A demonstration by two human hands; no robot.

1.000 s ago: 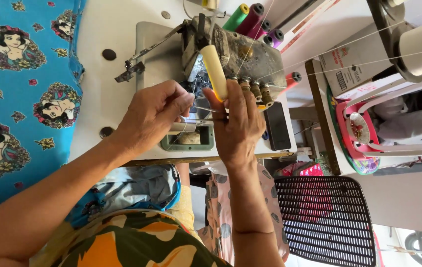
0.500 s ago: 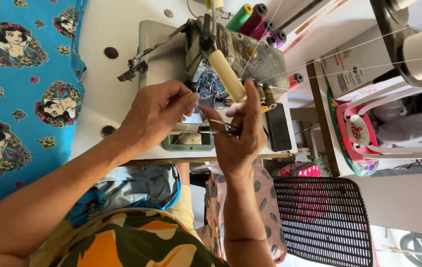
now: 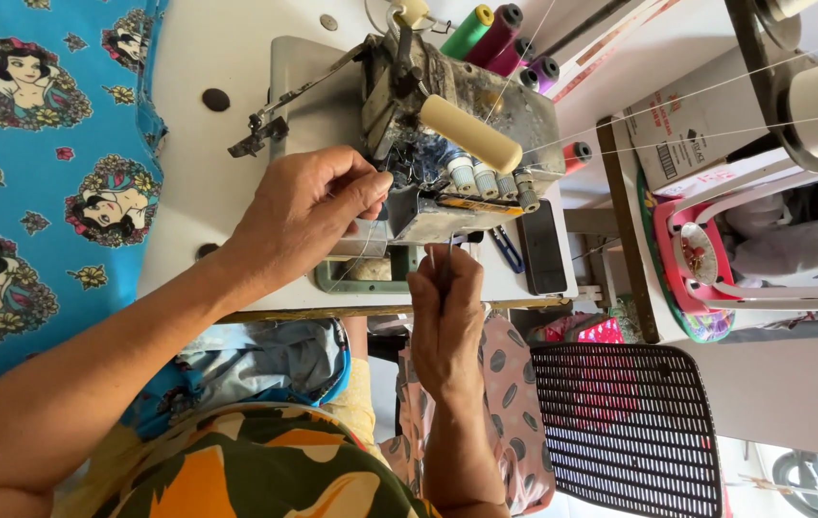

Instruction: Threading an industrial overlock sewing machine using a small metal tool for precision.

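A worn grey overlock sewing machine (image 3: 486, 105) stands on a white table (image 3: 198, 163). My left hand (image 3: 308, 206) rests against the machine's front, its fingertips pinched near the needle area, seemingly on a thin thread. My right hand (image 3: 447, 307) is just below the machine's front edge, fingers closed on a thin thread or small tool (image 3: 447, 257) that points up toward the machine. A cream roller-shaped spool (image 3: 471, 132) lies on the machine's top.
Blue printed cartoon fabric (image 3: 35, 163) covers the table's left side. Green, maroon and pink thread cones (image 3: 500, 34) stand behind the machine. A dark phone (image 3: 543, 251) and blue scissors (image 3: 508, 247) lie at the table's right. A black mesh chair (image 3: 630, 432) and a pink basket (image 3: 692, 254) are at right.
My right hand has drawn down and away from the machine's front, pulling toward the table edge. My left hand stays pinched at the needle area.
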